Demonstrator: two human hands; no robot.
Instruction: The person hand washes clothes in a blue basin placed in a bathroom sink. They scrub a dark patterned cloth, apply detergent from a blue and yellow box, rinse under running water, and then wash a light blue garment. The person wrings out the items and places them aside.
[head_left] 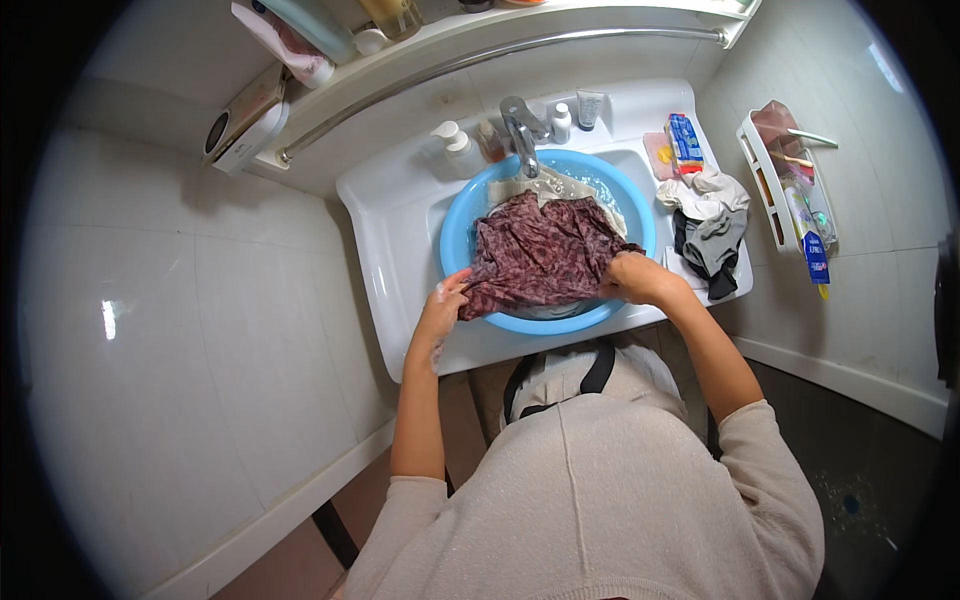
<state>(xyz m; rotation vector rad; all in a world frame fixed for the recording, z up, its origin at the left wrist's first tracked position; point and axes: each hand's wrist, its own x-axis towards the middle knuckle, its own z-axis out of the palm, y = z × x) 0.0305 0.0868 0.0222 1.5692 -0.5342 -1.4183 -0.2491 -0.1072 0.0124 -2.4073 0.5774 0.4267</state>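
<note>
A wet, dark reddish-brown patterned garment [545, 250] is spread between my two hands over a blue plastic basin [455, 225]. My left hand [441, 305] has suds on it and grips the garment's left edge, at the basin's near-left rim. On the other side, my right hand [636, 278] is closed on the garment's right edge, its fingertips partly hidden by the cloth. Behind the garment, a pale cloth [560, 187] lies in the sudsy water. The basin sits in the white sink [385, 265], beneath the chrome faucet [522, 135].
A pump bottle [458, 145], a small white bottle [561, 123] and a grey tube [590, 108] stand along the sink's back. White, grey and black clothes [712, 220] lie on its right ledge near a blue packet [685, 142]. A white wall caddy [765, 185] hangs at right; a metal rail [500, 62] runs above.
</note>
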